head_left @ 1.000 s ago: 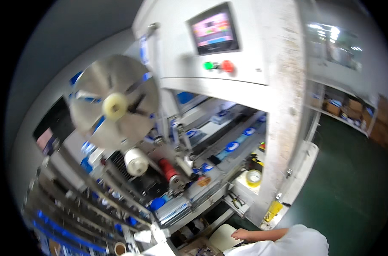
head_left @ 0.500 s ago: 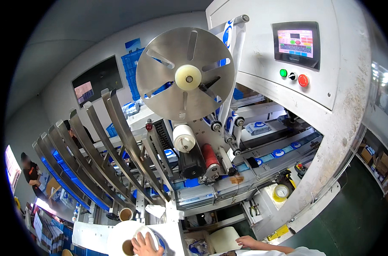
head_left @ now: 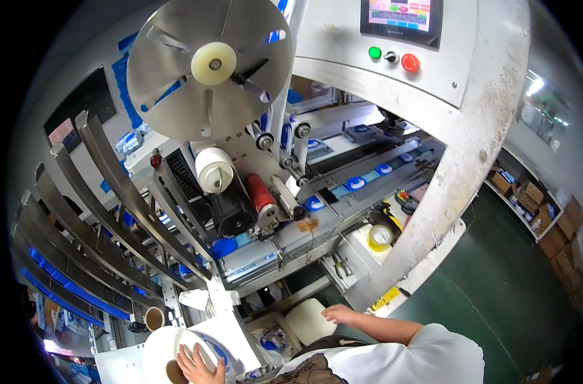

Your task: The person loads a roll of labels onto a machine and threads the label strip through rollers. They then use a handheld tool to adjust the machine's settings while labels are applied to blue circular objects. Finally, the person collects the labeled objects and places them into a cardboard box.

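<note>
My left hand (head_left: 200,366) lies on a big white roll (head_left: 155,351) with fingers spread, close to its brown cardboard core (head_left: 174,372). Under and beside the roll is a white surface (head_left: 230,336), where part of a blue printed shape shows. My right hand (head_left: 340,315) hovers by a pale, flat seat-like pad (head_left: 309,321), fingers loosely stretched and nothing visible in them. A smaller brown cardboard core (head_left: 154,319) stands just behind the roll.
A large metal disc (head_left: 176,64) rises over the machine, with curved metal bars (head_left: 121,192) at left. Blue-and-white packs (head_left: 355,184) line the conveyor. A yellow tape roll (head_left: 380,237) and pliers (head_left: 342,265) lie on the ledge. An open crate (head_left: 269,345) sits below.
The view has turned down and to the right, so the machine appears higher and further left. My left hand stays on the roll; more of my right arm shows.
</note>
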`<state>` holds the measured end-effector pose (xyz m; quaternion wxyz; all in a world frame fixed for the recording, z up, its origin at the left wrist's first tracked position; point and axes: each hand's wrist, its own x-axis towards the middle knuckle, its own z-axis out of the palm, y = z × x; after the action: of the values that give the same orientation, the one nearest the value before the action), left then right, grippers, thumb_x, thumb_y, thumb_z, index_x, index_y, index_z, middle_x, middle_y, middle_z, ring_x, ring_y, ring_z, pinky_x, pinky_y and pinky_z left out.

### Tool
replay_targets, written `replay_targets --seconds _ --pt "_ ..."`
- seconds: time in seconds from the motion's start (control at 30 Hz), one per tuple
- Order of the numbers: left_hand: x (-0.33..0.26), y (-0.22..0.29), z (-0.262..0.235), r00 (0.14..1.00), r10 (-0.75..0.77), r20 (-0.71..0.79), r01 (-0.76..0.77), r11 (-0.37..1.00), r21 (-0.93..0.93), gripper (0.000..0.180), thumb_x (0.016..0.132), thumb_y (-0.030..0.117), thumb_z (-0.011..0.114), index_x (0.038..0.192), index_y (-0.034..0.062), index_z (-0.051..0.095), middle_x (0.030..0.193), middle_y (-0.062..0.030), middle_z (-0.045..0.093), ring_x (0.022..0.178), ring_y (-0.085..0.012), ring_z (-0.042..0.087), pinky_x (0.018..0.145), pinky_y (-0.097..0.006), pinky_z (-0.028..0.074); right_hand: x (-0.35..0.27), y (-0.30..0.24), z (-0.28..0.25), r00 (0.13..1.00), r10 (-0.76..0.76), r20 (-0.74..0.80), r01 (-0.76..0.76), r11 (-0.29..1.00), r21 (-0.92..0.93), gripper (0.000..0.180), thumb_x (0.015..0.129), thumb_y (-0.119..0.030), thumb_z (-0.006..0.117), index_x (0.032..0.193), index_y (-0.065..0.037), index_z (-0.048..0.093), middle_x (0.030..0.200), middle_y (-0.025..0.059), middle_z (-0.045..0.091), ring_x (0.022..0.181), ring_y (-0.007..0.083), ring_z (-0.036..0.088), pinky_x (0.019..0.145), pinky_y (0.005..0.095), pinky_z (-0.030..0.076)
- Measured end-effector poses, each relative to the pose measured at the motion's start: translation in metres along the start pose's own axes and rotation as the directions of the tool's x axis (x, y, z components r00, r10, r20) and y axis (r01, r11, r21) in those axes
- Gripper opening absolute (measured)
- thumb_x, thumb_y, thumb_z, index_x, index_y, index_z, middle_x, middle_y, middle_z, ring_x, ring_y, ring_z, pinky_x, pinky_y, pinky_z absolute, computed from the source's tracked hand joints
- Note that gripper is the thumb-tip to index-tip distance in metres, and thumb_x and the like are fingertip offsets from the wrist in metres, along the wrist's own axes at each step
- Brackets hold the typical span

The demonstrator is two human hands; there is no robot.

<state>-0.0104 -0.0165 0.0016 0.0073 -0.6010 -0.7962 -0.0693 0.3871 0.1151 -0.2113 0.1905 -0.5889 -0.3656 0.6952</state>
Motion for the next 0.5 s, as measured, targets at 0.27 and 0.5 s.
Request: replay_targets --seconds 0.27,0.5 --pt "-0.007 -0.003 -0.023 0.982 0.187 0.018 -0.182 0.971 -0.153 0.077 0.068 0.035 0.07 0.134 0.013 0.038 0.139 -0.0224 0.03 0.129 -0.0452 0.021 0.105 -0.054 0.021 -0.022 -0.037 0.016 0.995 -0.053 -0.087 0.06 0.995 0.083 0.036 0.083 -0.03 0.057 0.113 -0.01 0.059 0.107 0.0029 0.058 0.098 0.016 0.054 0.084 0.0336 0.042" --pt "-0.008 -0.022 -0.054 0.972 0.234 0.034 -0.205 0.903 -0.377 0.071 0.071 0.029 0.069 0.132 0.0111 0.039 0.141 -0.0208 0.025 0.13 -0.041 0.021 0.106 -0.049 0.022 -0.044 -0.091 0.025 0.955 -0.232 -0.185 0.254 0.961 0.107 0.029 0.088 -0.021 0.053 0.114 -0.008 0.058 0.111 0.0031 0.059 0.098 0.0127 0.056 0.083 0.0286 0.044"
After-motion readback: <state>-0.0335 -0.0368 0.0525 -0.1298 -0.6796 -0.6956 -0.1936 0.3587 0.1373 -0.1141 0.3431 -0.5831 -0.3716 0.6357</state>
